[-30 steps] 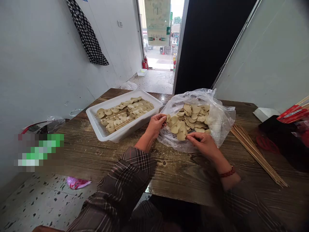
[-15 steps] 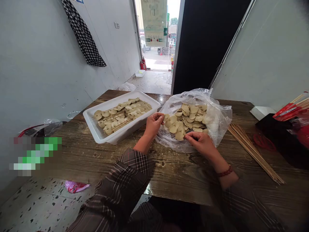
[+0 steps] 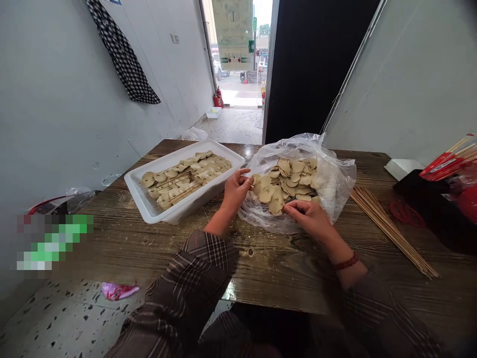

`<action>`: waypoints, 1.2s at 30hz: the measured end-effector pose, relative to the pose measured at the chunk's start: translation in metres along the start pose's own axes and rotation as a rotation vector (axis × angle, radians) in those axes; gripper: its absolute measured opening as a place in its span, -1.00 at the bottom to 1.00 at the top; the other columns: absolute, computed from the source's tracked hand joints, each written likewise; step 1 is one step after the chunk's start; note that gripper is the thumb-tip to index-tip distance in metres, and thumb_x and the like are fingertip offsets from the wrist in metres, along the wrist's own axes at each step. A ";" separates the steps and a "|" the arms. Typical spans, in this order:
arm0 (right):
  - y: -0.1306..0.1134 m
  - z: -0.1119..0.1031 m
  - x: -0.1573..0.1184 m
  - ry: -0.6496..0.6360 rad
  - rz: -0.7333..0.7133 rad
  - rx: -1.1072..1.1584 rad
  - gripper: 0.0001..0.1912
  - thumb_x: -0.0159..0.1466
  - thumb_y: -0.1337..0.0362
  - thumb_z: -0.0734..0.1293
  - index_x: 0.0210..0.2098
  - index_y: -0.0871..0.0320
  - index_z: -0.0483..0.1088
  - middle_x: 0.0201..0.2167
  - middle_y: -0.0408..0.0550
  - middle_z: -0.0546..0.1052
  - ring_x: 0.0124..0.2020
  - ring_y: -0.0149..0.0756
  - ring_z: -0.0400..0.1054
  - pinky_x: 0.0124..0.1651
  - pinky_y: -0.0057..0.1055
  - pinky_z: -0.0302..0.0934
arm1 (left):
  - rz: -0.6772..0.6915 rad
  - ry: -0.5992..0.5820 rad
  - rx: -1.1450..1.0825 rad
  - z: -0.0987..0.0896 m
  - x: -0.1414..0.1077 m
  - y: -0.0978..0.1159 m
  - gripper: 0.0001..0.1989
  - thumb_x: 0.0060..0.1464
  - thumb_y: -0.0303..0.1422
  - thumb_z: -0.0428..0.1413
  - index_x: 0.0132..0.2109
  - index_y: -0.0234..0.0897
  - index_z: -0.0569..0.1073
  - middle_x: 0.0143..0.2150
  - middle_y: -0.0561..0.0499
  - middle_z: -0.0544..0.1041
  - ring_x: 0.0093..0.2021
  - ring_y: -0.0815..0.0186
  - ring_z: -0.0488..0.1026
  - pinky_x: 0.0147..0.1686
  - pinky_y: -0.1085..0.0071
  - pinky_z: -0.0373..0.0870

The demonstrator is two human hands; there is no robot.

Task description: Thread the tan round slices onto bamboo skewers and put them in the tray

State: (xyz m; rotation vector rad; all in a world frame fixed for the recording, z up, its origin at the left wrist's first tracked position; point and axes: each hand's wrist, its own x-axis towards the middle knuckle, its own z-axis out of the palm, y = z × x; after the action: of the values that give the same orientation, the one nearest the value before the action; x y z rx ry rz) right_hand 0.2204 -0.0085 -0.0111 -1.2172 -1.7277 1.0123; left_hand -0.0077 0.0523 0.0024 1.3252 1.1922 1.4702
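Note:
Several thin, round, beige slices (image 3: pixel 265 192) are threaded in a row between my hands, above a clear plastic bag. My left hand (image 3: pixel 236 190) is at the far-left end of the row, its thumb against the last slice and its index finger slightly raised. At the near end, my right hand (image 3: pixel 311 218) pinches the skewer's end, next to the nearest slice; most of the skewer is hidden by the slices. Loose slices (image 3: pixel 294 176) lie heaped in the open plastic bag (image 3: pixel 335 184).
Left of the bag, a white tray (image 3: pixel 175 217) holds several filled skewers. Bare wooden skewers (image 3: pixel 391 231) lie in a bundle at right, by a dark box (image 3: pixel 412 186) with red-wrapped sticks. All rest on a dark wooden table (image 3: pixel 276 271).
My left index finger has lifted slightly away from the thumb. The right hand keeps its pinch at the row's near end. The whole view has shifted a little.

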 end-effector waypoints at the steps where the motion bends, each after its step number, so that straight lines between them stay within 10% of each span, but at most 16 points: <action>1: 0.000 0.000 0.000 0.003 0.006 0.031 -0.61 0.22 -0.01 0.32 -0.39 0.21 0.53 -0.64 -0.16 0.37 -0.58 -0.43 0.17 -0.51 -0.46 0.03 | -0.029 -0.003 -0.039 0.000 0.000 0.000 -0.65 -0.03 -0.30 0.26 -0.08 -0.32 0.49 -0.49 0.11 0.47 -0.49 0.43 0.42 -0.44 0.52 0.26; 12: 0.002 0.002 0.002 0.008 0.024 0.113 -0.55 0.19 -0.09 0.34 -0.38 0.22 0.53 -0.64 -0.16 0.37 -0.58 -0.43 0.18 -0.50 -0.45 0.03 | -0.259 -0.153 -0.485 0.007 -0.004 0.001 -0.60 -0.23 -0.16 0.40 -0.31 -0.35 0.54 -0.42 0.04 0.52 -0.43 0.46 0.40 -0.37 0.52 0.36; 36: 0.003 0.000 0.001 -0.012 0.073 0.252 -0.57 0.14 -0.08 0.40 -0.38 0.21 0.54 -0.66 -0.20 0.33 -0.60 -0.48 0.14 -0.55 -0.48 -0.04 | -0.302 -0.122 -0.524 0.004 -0.002 0.005 -0.74 -0.15 -0.36 0.35 -0.28 -0.34 0.52 -0.42 0.06 0.55 -0.47 0.44 0.46 -0.45 0.50 0.44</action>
State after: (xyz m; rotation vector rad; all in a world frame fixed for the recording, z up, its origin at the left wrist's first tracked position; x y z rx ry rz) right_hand 0.2210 -0.0065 -0.0132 -1.1191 -1.5200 1.2415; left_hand -0.0029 0.0493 0.0072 0.8248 0.8078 1.3370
